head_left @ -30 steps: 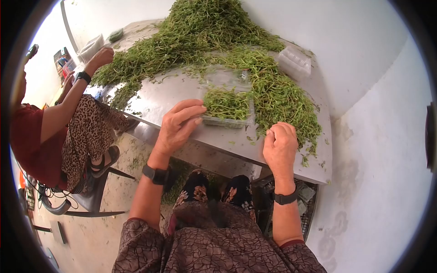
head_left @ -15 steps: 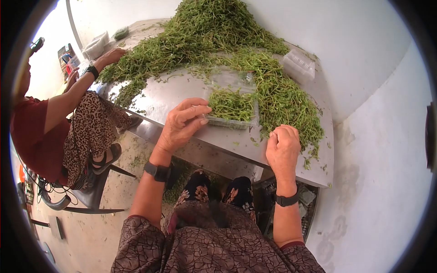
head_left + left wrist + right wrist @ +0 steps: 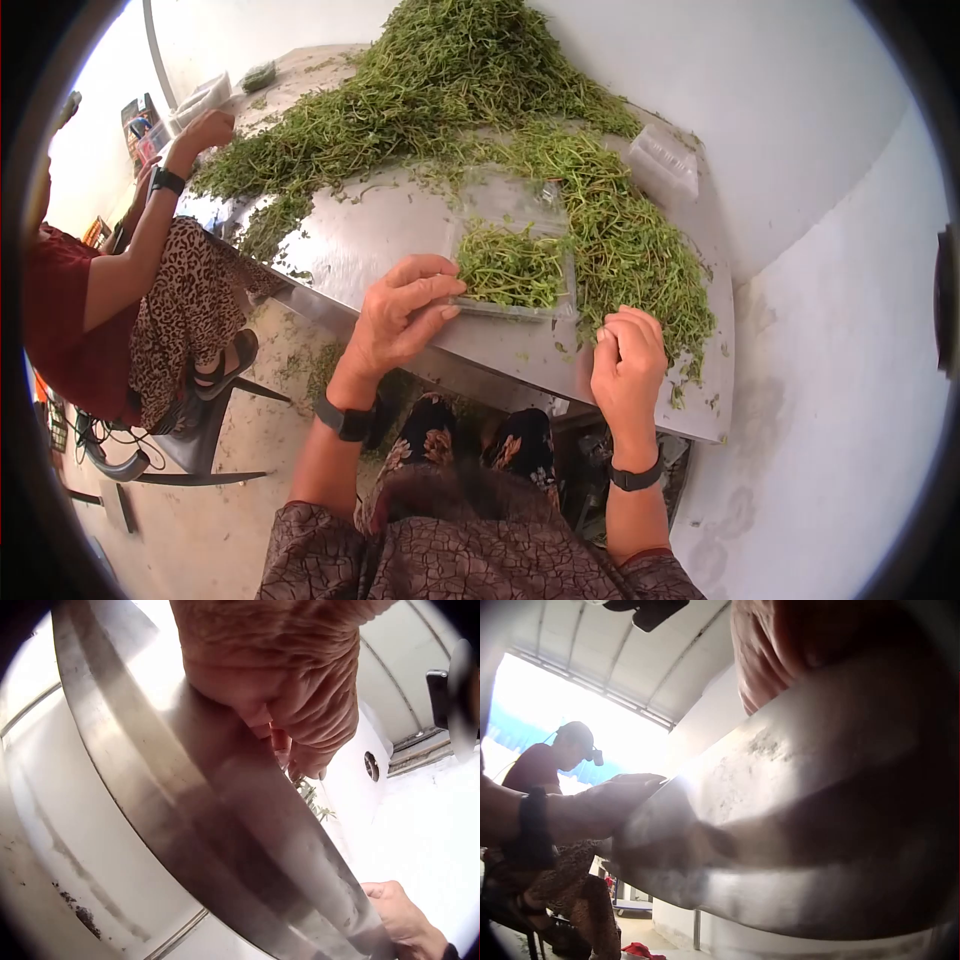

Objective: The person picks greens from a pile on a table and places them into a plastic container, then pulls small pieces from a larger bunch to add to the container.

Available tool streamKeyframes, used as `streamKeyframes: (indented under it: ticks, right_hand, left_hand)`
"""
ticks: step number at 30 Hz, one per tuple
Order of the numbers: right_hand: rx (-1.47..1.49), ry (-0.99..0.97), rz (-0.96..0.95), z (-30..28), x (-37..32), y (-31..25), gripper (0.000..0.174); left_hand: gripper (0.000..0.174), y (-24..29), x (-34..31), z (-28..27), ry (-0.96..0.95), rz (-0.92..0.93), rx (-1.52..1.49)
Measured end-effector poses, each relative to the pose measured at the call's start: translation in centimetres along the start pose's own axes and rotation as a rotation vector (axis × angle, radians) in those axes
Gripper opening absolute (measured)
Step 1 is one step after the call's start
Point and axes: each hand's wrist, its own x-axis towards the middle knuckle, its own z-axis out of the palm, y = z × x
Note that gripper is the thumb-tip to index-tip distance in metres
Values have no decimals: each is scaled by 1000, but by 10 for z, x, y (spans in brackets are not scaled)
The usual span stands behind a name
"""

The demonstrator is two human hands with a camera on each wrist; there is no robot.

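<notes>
In the head view, a clear plastic box (image 3: 522,312) with its lid folded back lies near the table's front edge, filled with green leafy stems (image 3: 508,264). My left hand (image 3: 405,312) is at its left front corner, fingers and thumb slightly bent and apart, fingertips right at the rim. To the right of the box, my right hand (image 3: 630,370) hovers by the table edge, fingers curled in toward the thumb with nothing visible in them. The left wrist view shows the left hand (image 3: 281,671) over the metal edge, fingertips mostly hidden.
A tall heap of green stems (image 3: 460,75) covers the back of the metal table (image 3: 350,230), running down the right side. Stacked clear boxes (image 3: 664,165) stand at the right. Another person (image 3: 85,310) sits at the left, one hand by the heap. A crate (image 3: 590,480) is under the table.
The head view has tilted slightly, so the table sits lower. My hands keep about the same place beside the box. The other person's hand reached onto the heap, then drew back left.
</notes>
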Motion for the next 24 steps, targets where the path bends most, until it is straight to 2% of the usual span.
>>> streamKeyframes:
  ticks: [4, 9, 15, 19, 21, 22, 24]
  right_hand:
    - [114, 7, 40, -13, 12, -12, 7]
    - [158, 11, -92, -21, 54, -33, 7]
    - [88, -119, -102, -5, 69, -39, 18]
    - [-41, -76, 5, 0, 54, -29, 22]
    - [-35, -136, 165, 0, 48, -28, 24]
    - [-36, -138, 164, 1, 47, -27, 24]
    - [39, -165, 335, 3, 45, -28, 24]
  left_hand:
    - [23, -3, 4, -2, -15, 79, 54]
    - [23, 2, 4, -1, -11, 91, 60]
    - [23, 1, 5, 3, 3, 130, 39]
    - [22, 6, 5, 8, 12, 119, 30]
    - [22, 7, 6, 14, 21, 138, 36]
    - [22, 7, 6, 16, 23, 137, 35]
    - [27, 7, 5, 21, 18, 159, 70]
